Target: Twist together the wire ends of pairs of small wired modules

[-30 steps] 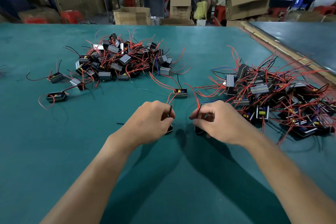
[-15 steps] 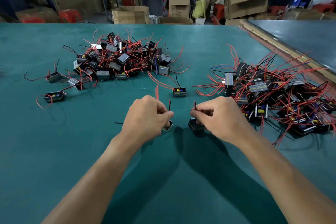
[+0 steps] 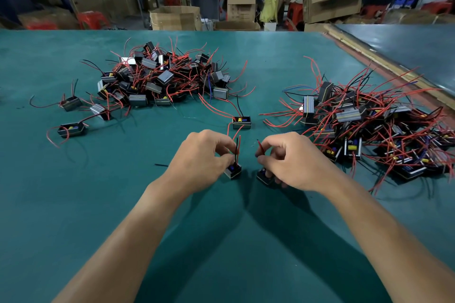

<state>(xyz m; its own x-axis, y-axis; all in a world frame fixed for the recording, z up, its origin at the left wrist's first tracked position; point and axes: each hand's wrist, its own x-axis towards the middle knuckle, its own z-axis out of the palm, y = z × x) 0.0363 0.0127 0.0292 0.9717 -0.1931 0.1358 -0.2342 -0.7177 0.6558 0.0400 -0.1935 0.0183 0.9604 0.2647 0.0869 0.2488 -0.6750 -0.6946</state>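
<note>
My left hand [image 3: 202,157] pinches the red and black wires of a small black module [image 3: 232,171] that rests on the green table [image 3: 73,204]. My right hand [image 3: 293,160] pinches a short red wire [image 3: 260,147] rising from a second black module [image 3: 264,177] under its fingers. The two modules sit a little apart, and their wire ends do not touch. Another single module [image 3: 241,122] with red wires lies just beyond my hands.
A heap of wired modules [image 3: 160,79] lies at the far left of the table, and a larger tangled heap [image 3: 364,125] at the right. Loose modules [image 3: 72,129] sit at the left. A black wire scrap [image 3: 160,165] lies beside my left wrist. Cardboard boxes and people stand beyond the table.
Both hands have lowered the modules onto the table and shifted their fingers up the wires; the wire ends now stand upright between my hands.
</note>
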